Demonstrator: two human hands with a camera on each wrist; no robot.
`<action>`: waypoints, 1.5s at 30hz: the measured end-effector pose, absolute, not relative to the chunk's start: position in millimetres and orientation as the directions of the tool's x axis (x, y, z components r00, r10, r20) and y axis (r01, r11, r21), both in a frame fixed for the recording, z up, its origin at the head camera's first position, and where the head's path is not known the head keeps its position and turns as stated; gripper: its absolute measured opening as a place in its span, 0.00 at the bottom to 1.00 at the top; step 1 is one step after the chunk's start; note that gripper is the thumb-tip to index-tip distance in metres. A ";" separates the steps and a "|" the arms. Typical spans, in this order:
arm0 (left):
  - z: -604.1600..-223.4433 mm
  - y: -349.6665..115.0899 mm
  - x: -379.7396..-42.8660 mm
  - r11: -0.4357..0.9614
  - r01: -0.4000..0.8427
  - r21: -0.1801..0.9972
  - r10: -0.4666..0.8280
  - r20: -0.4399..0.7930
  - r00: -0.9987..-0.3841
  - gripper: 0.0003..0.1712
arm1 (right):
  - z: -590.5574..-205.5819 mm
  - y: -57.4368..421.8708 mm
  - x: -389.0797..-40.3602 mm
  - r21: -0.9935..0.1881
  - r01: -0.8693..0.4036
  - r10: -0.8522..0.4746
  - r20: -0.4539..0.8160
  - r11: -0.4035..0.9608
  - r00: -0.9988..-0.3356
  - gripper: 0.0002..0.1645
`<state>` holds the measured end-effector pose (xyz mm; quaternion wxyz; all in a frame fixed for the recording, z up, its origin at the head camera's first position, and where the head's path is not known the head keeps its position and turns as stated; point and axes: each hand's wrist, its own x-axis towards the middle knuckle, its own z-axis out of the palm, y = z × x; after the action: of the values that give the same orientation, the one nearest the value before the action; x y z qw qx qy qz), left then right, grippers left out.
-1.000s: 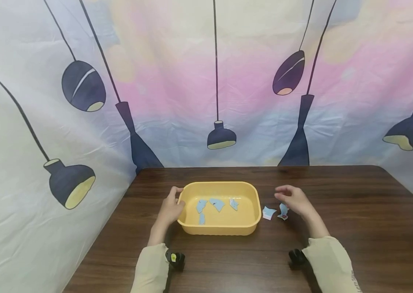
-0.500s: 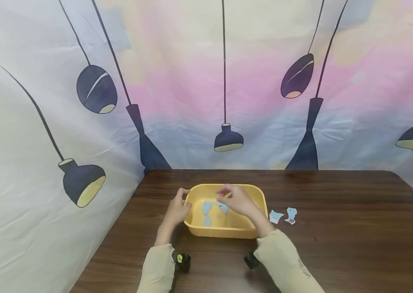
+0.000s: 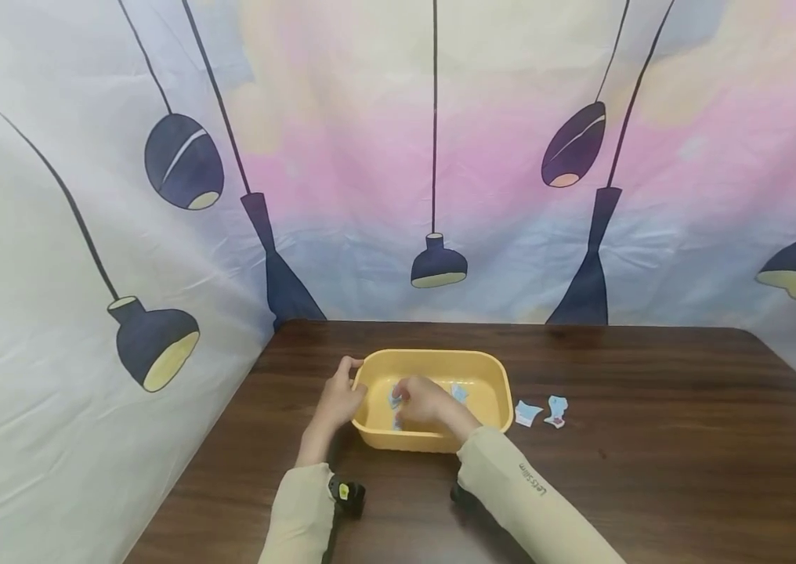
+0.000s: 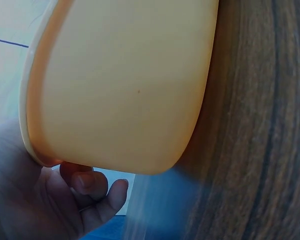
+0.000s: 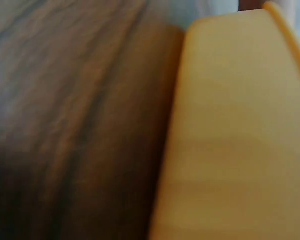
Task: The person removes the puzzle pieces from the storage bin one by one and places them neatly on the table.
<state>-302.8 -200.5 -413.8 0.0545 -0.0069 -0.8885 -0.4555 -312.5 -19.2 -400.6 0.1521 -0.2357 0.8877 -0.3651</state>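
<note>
A yellow plastic basin [image 3: 433, 443] stands on the table with pieces of light blue torn paper on its floor. My left hand [image 3: 338, 399] grips the basin's left rim; in the left wrist view its fingers curl under that rim. Inside the basin, my right hand [image 3: 426, 401] reaches down with bent fingers, its fingertips right at a blue paper piece [image 3: 394, 398] near the left end. Whether it pinches that piece I cannot tell. Another paper piece [image 3: 459, 392] lies behind the hand, and part of the basin floor is hidden under it.
Two torn paper pieces, one [image 3: 528, 413] close to the basin and one [image 3: 556, 411] farther right, lie on the dark wood table [image 3: 687, 439]. A curtain [image 3: 497, 196] printed with hanging lamps rises behind the table's far edge.
My right hand has moved left from above the two paper pieces on the table, across the basin, and down to its left part. My left hand keeps its grip on the rim.
</note>
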 end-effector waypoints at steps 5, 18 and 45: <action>-418.8 -200.6 -299.9 0.582 0.050 0.812 -0.033 0.084 -0.996 0.26 | -413.1 -15.2 -308.2 -0.726 -0.287 -0.523 -0.115 0.624 -0.845 0.26; -413.3 -205.6 -300.7 0.587 0.058 0.807 -0.045 0.103 -0.994 0.26 | -415.3 -20.4 -316.1 -0.685 -0.342 -0.539 -0.087 0.643 -0.837 0.17; -410.3 -198.5 -302.4 0.630 0.041 0.776 -0.038 0.084 -0.996 0.26 | -410.8 -8.5 -319.5 -0.857 -0.278 -0.476 0.044 0.434 -0.878 0.08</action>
<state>-302.4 -198.5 -410.3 0.0461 -0.0008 -0.9016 -0.4302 -319.5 -8.5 -410.8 0.1028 -0.2244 0.8404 -0.4826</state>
